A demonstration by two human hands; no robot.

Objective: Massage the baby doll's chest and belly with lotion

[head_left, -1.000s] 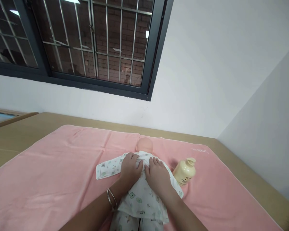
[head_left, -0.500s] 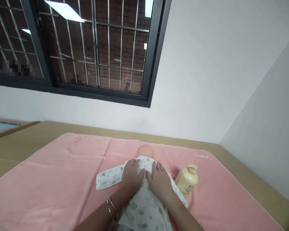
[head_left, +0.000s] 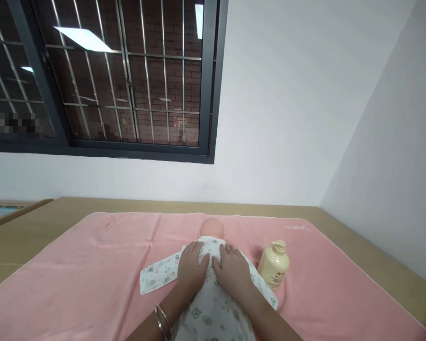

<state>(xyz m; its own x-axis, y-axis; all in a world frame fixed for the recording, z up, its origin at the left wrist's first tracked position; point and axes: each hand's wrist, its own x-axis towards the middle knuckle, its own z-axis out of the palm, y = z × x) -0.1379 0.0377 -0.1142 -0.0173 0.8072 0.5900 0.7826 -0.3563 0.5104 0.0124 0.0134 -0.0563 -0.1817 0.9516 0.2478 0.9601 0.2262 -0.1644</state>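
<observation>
On the pink towel (head_left: 74,279), both hands press a doll (head_left: 213,303) below the barred window (head_left: 128,80).

The scene is evenly lit from overhead; ceiling lights are mirrored in the dark barred glass window (head_left: 102,76); straight edges are bowed.

You are in a plain room arranged for baby care: a pink towel (head_left: 74,279) covers the tan wooden table (head_left: 21,227), a cream lotion bottle (head_left: 274,265) stands there, below a dark-framed barred window (head_left: 128,80).
</observation>
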